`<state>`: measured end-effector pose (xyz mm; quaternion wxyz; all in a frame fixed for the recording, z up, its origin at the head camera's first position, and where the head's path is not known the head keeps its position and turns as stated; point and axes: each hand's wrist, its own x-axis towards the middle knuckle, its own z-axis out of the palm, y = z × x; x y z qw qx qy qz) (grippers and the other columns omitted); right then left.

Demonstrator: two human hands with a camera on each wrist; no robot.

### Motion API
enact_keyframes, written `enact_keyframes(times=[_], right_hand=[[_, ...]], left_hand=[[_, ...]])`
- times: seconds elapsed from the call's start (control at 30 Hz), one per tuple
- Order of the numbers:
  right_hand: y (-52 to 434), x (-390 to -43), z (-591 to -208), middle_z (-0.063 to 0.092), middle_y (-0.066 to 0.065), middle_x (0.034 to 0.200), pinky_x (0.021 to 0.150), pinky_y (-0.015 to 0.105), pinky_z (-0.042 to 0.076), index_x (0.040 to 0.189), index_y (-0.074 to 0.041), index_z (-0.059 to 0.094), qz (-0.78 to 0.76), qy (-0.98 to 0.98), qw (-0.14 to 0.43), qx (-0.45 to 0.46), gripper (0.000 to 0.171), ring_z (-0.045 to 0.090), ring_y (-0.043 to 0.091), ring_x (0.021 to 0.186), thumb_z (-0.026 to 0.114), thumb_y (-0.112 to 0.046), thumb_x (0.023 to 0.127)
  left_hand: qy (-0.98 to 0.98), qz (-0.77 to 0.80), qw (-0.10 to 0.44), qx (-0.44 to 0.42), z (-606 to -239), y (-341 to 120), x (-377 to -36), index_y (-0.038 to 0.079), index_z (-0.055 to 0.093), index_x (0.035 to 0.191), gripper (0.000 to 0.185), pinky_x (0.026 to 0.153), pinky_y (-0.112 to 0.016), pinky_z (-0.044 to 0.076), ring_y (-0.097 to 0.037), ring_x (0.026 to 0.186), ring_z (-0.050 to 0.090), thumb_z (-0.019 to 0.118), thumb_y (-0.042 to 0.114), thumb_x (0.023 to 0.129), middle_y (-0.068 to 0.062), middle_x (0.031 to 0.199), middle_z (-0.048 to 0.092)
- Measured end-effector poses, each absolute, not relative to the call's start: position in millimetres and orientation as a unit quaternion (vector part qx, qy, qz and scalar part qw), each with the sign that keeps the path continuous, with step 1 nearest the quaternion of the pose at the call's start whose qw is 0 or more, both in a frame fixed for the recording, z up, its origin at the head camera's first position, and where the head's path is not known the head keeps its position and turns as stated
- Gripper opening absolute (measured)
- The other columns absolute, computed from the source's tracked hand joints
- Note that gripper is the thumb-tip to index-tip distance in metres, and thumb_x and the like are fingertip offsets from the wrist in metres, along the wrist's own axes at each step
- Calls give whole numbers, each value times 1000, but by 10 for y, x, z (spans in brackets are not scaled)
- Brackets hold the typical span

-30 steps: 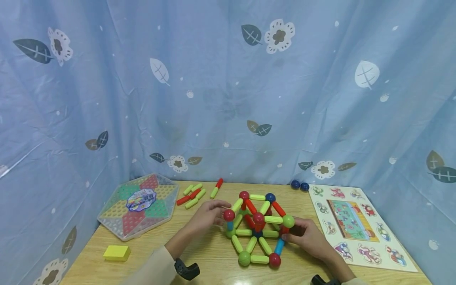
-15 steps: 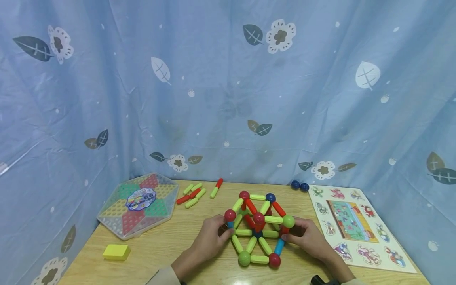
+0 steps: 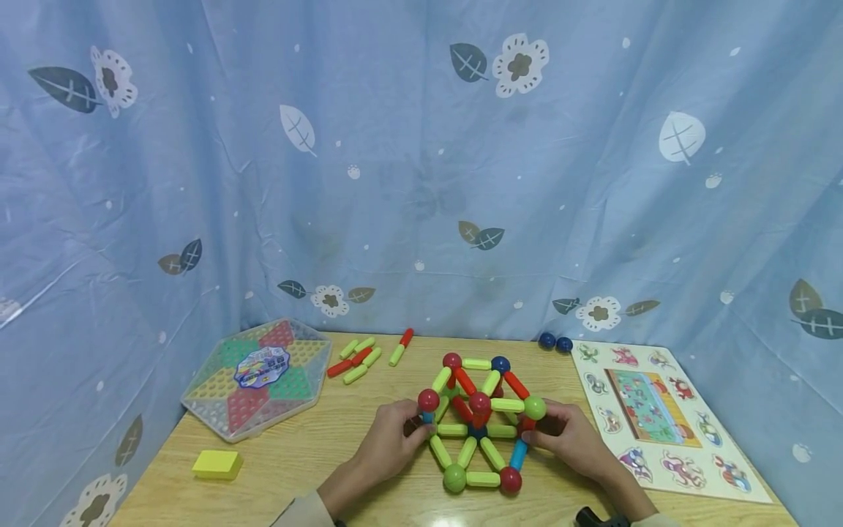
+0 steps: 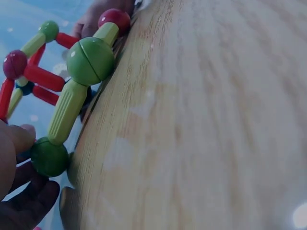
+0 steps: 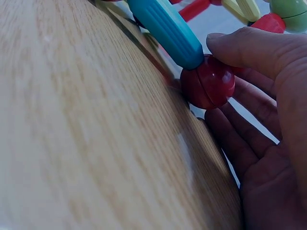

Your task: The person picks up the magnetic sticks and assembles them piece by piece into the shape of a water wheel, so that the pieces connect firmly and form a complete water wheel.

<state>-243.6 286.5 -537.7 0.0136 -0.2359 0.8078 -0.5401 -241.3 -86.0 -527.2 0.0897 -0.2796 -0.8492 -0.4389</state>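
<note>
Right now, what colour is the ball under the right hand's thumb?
Dark red ball, joined to a blue plastic rod; right wrist view shows it best.

Blue leaf-patterned curtain; red-green stick structure.

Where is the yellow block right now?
In the head view, the yellow block lies at the table's near left, in front of the hexagonal game board.

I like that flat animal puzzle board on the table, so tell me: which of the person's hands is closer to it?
Right. The right hand lies beside the puzzle board; the left hand is across the stick-and-ball structure from it.
</note>
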Motion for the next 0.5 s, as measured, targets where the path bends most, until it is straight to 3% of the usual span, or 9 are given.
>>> enact_keyframes(times=[0.1, 0.2, 0.33, 0.43, 0.5], right_hand=[[2860, -2439, -5382, 78, 16, 124, 96, 25, 61, 125, -6, 78, -544, 805, 11, -239, 28, 75, 9, 111, 82, -8, 97], [2852, -2442, -5387, 78, 16, 122, 95, 26, 62, 123, -6, 78, -545, 804, 12, -238, 27, 76, 10, 110, 83, -8, 97], [2854, -2442, -5385, 78, 15, 123, 96, 25, 61, 124, -7, 78, -541, 807, 15, -236, 27, 75, 10, 110, 83, -9, 97], [2862, -2440, -5380, 77, 16, 125, 97, 24, 60, 126, -7, 77, -540, 808, 15, -236, 29, 75, 10, 112, 83, -10, 97], [2869, -2438, -5378, 77, 16, 127, 97, 24, 60, 126, -8, 77, -540, 808, 14, -236, 30, 75, 9, 113, 83, -10, 97]], left_hand=[[-849, -447, 53, -275, -5257, -912, -2434, 13, 81, 112, 15, 73, -21, 59, 1, 83, 68, 84, 15, 98, 6, 95, 77], [-829, -489, -18, -270, -5220, -1041, -2478, 11, 79, 125, 29, 82, -23, 63, -7, 94, 76, 85, 20, 98, 1, 108, 79], [-769, -577, -101, -256, -5154, -1343, -2590, 3, 72, 141, 42, 94, -26, 63, -28, 118, 76, 80, 17, 101, -17, 131, 77], [-725, -622, -122, -269, -5090, -1633, -2700, -9, 60, 150, 51, 99, -27, 62, -43, 131, 69, 75, 11, 105, -32, 143, 67], [-707, -635, -124, -287, -5043, -1824, -2781, -14, 54, 151, 55, 100, -29, 62, -45, 133, 68, 72, 9, 106, -40, 145, 62]])
